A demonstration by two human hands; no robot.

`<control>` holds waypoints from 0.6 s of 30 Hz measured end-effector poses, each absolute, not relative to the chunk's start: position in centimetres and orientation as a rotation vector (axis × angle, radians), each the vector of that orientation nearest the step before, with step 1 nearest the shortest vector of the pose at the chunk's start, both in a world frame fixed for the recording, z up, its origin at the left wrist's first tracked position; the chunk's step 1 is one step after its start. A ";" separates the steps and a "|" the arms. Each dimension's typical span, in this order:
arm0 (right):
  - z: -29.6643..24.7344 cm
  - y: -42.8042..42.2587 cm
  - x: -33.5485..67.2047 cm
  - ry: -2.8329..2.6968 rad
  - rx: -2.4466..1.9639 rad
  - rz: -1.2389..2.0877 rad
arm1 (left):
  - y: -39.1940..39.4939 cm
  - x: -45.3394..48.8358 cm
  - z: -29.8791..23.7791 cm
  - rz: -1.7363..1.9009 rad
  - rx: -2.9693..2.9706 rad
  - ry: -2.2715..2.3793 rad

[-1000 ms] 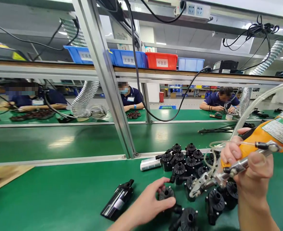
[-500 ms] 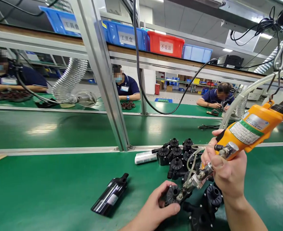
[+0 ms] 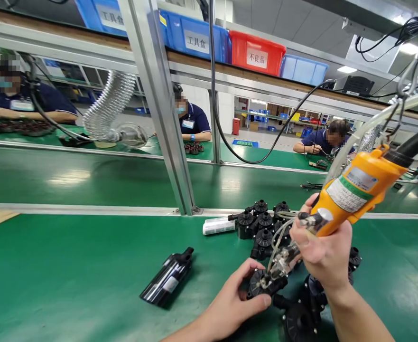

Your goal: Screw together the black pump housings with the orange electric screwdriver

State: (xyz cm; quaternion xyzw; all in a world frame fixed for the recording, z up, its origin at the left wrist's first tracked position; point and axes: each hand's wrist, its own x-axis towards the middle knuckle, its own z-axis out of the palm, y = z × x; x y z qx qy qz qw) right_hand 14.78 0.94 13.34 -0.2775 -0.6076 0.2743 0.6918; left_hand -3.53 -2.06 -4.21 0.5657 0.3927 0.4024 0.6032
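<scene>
My left hand (image 3: pixel 230 301) is closed around a small black pump housing (image 3: pixel 262 284) on the green bench mat (image 3: pixel 69 275). My right hand (image 3: pixel 324 249) grips an orange powered screwdriver (image 3: pixel 354 192) that hangs from a cable and hose. Its metal tip (image 3: pixel 278 268) rests on the top of the housing. Several more black pump housings (image 3: pixel 264 225) lie in a cluster just behind and to the right.
A black cylindrical part (image 3: pixel 168 278) lies to the left of my hands. A small white block (image 3: pixel 218 226) sits by the slanted aluminium post (image 3: pixel 159 104). Blue and red bins (image 3: pixel 256 52) stand on the shelf above. Other people work at benches beyond the conveyor belt (image 3: pixel 88 175).
My right hand has brought the screwdriver down and left, so its tip now sits on the housing in my left hand. The view has tilted down slightly.
</scene>
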 end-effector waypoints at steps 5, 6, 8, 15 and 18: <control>13.5 1.0 13.4 -1.404 -0.679 0.521 | -2.1 -3.3 -4.1 0.939 1.277 0.923; 13.5 1.1 13.3 -1.404 -0.687 0.526 | -2.1 -3.2 -3.9 0.940 1.289 0.915; 13.6 1.2 13.2 -1.393 -0.688 0.546 | -2.1 -3.2 -3.8 0.949 1.312 0.907; 13.2 1.7 13.4 -1.327 -0.667 0.657 | -2.0 -3.7 -4.7 0.928 1.349 0.920; 13.5 1.7 14.6 -1.240 -0.635 0.594 | -2.3 -3.7 -4.6 0.947 1.445 0.881</control>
